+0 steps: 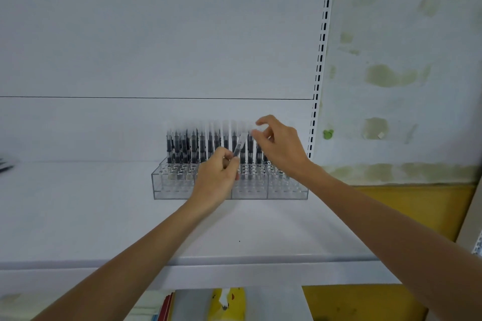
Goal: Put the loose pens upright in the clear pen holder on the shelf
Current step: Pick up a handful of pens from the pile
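Pen (240,144) aslant in pinch of left hand (216,177) over clear holder (167,187); right hand (281,148) loose-fingered, empty, alongside.

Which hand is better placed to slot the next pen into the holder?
Left. The left hand grips a tilted pen above the front holes of the clear holder. The right hand is higher, by the tops of the standing pens, with no loose pen visibly in it.
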`<state>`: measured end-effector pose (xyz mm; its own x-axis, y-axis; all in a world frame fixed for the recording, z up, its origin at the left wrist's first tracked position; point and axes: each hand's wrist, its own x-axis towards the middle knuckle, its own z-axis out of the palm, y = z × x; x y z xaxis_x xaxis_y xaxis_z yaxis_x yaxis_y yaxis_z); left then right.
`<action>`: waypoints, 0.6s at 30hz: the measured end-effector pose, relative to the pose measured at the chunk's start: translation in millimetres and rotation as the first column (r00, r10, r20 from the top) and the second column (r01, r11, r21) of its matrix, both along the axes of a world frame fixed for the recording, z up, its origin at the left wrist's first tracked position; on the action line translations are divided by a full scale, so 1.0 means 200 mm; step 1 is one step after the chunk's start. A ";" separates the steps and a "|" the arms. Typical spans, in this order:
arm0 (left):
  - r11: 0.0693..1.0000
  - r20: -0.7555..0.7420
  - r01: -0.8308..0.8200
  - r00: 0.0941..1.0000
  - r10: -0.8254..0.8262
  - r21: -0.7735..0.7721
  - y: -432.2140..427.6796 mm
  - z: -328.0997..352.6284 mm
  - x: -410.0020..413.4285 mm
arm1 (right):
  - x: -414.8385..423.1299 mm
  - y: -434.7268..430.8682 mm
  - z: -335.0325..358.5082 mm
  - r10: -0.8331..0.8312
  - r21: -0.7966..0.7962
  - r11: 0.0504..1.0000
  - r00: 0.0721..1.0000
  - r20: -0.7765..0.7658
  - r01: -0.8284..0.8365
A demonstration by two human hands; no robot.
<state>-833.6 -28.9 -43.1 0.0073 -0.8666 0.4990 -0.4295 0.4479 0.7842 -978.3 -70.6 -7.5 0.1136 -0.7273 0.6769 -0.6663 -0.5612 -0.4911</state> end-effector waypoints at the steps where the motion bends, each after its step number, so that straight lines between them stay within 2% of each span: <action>1: 1.000 0.003 -0.009 1.000 0.009 -0.014 0.00 0.02 -0.01 | 0.02 0.02 0.01 0.065 0.108 0.991 0.993 0.098 -0.076; 2: 1.000 0.002 -0.011 1.000 0.011 -0.024 0.00 0.03 -0.02 | 0.04 0.04 0.01 0.104 0.185 0.973 0.980 0.170 -0.135; 4: 0.999 -0.008 0.003 1.000 -0.003 -0.043 0.00 0.04 -0.05 | 0.07 0.06 0.01 0.127 0.228 0.957 0.968 0.216 -0.177; 7: 0.996 0.043 0.040 0.998 -0.036 -0.082 0.03 0.02 -0.07 | 0.05 0.07 0.06 0.130 0.195 0.958 0.927 0.350 -0.208; 10: 0.991 0.203 0.093 0.977 -0.072 -0.095 0.04 -0.03 -0.05 | -0.03 0.04 0.15 0.133 0.072 0.980 0.878 0.460 -0.186; 12: 0.982 0.355 0.190 0.920 -0.169 -0.025 0.05 -0.08 -0.03 | -0.08 0.00 0.19 0.118 -0.062 0.993 0.893 0.434 -0.101; 15: 0.967 0.660 0.252 0.722 -0.208 0.030 0.04 -0.18 -0.04 | -0.11 -0.05 0.19 0.082 -0.225 0.974 0.946 0.315 -0.009; 16: 0.971 0.705 0.237 0.685 -0.183 0.022 0.04 -0.19 -0.04 | -0.11 -0.05 0.18 0.067 -0.257 0.966 0.964 0.258 0.002; 18: 0.974 0.696 0.223 0.695 -0.180 0.030 0.04 -0.19 -0.04 | -0.10 -0.07 0.14 0.058 -0.276 0.961 0.985 0.161 -0.011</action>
<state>-842.6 -21.3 -81.8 -0.5292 -0.7788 0.3368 -0.7350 0.6191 0.2766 -998.4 -84.1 21.2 0.0048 -0.5095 0.8604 -0.5664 -0.7105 -0.4176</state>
